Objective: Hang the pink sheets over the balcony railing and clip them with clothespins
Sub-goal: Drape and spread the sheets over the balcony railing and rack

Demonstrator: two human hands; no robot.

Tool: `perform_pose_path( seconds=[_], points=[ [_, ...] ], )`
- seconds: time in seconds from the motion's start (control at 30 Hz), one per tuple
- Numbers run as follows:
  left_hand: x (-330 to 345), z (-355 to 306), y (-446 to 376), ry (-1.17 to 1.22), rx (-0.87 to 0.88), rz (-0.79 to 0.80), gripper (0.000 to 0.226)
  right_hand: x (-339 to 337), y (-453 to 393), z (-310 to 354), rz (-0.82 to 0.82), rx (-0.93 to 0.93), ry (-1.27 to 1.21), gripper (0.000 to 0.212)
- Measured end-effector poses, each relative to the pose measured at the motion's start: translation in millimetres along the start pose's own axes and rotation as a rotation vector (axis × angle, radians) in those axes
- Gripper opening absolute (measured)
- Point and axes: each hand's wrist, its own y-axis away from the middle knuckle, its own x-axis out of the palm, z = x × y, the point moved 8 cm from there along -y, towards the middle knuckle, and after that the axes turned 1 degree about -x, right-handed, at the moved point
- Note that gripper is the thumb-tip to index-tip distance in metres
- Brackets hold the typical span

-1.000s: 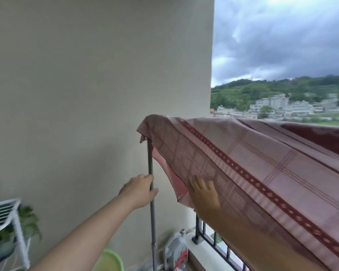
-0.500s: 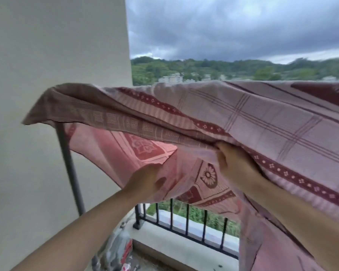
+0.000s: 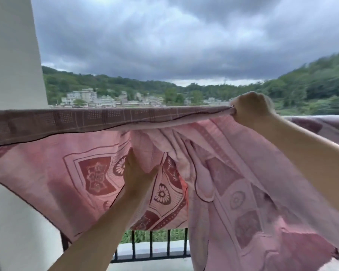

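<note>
Draping across a high bar from the wall on the left, the pink sheet (image 3: 47,173) hangs bunched. Left hand (image 3: 137,173) pushes flat, fingers spread, into its folds, likely smoothing them. Right hand (image 3: 249,108) grips the top edge, holding it taut. No clothespins visible.

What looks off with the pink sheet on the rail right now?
The pink sheet is bunched in folds at the middle, beside the left hand, rather than hanging flat. The right hand grips its top edge in a tight gather. No clothespins are visible. I see no tear.
</note>
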Motion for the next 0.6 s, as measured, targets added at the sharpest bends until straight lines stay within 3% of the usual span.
perform_pose_path(
  seconds=[0.13,0.2,0.27,0.33,0.4,0.5,0.6],
  points=[
    [-1.5,-53.0,-13.6,0.183,0.148,-0.052,0.1,20.2,-18.5,0.0,0.113,0.108,-0.281,0.019],
    [5.5,-75.2,-12.2,0.357,0.169,-0.035,0.081,31.4,-24.3,2.6,0.146,0.123,-0.45,0.024],
    [6.5,-83.2,-14.1,0.438,0.094,-0.135,0.046,41.5,-26.3,1.9,0.155,0.146,-0.616,0.027],
    [2.3,-84.3,-17.5,0.353,0.023,-0.266,0.017,48.1,-26.2,-2.4,0.148,0.189,-0.759,0.024],
    [0.1,-80.9,-20.6,0.227,0.047,-0.277,0.02,55.5,-25.0,-6.4,0.173,0.248,-0.897,0.023],
    [-10.0,-61.0,-9.6,0.116,0.147,-0.182,0.028,60.9,-32.0,-12.0,0.167,0.32,-1.031,0.011],
    [3.1,5.6,21.5,-0.108,0.042,0.05,0.031,63.1,-41.9,-15.7,0.099,0.336,-1.058,0.021]
  ],
)
